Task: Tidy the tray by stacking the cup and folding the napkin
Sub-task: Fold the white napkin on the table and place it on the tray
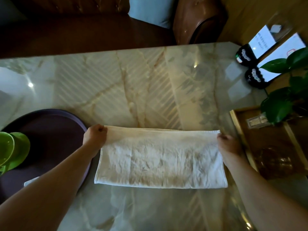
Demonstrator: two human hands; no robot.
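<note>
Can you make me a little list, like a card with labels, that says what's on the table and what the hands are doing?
surface: marble table
napkin: white napkin lying flat on the table, beside the tray
left hand: left hand pinching the napkin's far left corner
right hand: right hand pinching the far right corner
tray: dark round tray, left of the napkin
cups: green cups nested on the tray
other: leafy plant at the right edge

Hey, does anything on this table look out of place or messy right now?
Mostly the napkin: it lies on the marble table beside the dark tray, not on it, wrinkled with brownish smudges. Both hands pinch its far corners. The green cups sit tilted on the tray. Nothing looks spilled.
</note>
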